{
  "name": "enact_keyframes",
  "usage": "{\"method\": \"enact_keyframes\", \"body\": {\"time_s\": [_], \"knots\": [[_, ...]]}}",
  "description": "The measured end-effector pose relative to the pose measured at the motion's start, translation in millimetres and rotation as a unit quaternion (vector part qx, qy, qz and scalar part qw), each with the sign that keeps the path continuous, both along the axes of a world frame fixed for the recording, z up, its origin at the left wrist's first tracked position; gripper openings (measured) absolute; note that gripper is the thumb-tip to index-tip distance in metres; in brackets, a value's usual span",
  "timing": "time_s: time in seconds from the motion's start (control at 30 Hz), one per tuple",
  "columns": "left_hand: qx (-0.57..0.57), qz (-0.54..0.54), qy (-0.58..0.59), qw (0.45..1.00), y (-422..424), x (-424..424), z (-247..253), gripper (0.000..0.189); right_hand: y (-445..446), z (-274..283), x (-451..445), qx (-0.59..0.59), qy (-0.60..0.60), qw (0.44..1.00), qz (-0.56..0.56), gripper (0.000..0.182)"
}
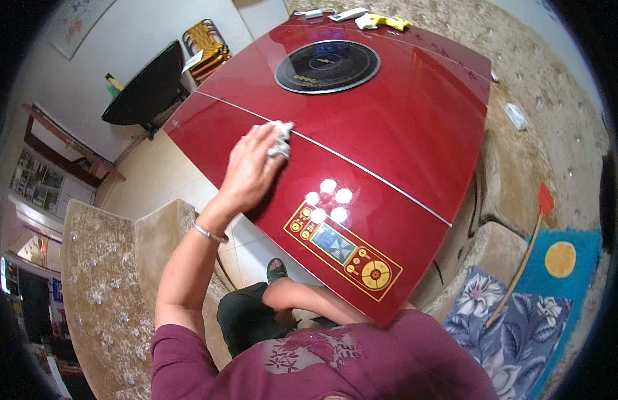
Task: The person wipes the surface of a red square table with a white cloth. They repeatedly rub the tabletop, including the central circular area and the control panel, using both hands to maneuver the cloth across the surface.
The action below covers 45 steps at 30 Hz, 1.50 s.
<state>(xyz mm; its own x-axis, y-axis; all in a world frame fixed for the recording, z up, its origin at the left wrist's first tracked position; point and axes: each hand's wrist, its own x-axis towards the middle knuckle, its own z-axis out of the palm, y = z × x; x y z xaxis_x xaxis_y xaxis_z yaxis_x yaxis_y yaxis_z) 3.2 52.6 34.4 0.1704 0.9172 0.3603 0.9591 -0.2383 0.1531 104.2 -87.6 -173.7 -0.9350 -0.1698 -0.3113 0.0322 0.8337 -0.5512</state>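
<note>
My left hand (255,165) lies palm down on the glossy red table (414,130), near its left edge. Under its fingers is a crumpled whitish cloth (280,142), touching the silvery seam that runs across the tabletop. A silver bangle circles the wrist. My right hand is out of view. Before me, at the table's near corner, is a gold-outlined control panel (344,250) with a small display, and bright lamp reflections show beside it. Farther back, a round black glass cooktop (327,66) is set in the table.
A yellow-and-white cloth (384,21), a white remote-like device (348,14) and a small white box (314,13) lie at the far edge. Beige sofas (104,295) flank the table. At right are a red-tipped stick (518,270) and a clear packet (516,116).
</note>
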Motion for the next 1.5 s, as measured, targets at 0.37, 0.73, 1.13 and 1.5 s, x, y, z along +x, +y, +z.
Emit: {"method": "enact_keyframes", "body": {"time_s": [0.37,0.73,1.13,1.5], "knots": [[-0.094,-0.424,-0.053,0.899,-81,220,17,0.066,9,42,26,0.036,-0.031,0.999,0.000,0.028],[-0.052,-0.404,0.016,0.913,9,227,20,0.059,-3,9,14,-0.038,0.084,0.996,-0.017,0.026],[0.041,-0.198,0.000,0.979,155,196,9,0.046,6,-102,2,-0.141,0.326,0.935,-0.027,0.028],[0.034,-0.082,0.072,0.993,110,64,8,0.045,7,-106,-19,-0.027,0.026,0.999,-0.009,0.027]]}}
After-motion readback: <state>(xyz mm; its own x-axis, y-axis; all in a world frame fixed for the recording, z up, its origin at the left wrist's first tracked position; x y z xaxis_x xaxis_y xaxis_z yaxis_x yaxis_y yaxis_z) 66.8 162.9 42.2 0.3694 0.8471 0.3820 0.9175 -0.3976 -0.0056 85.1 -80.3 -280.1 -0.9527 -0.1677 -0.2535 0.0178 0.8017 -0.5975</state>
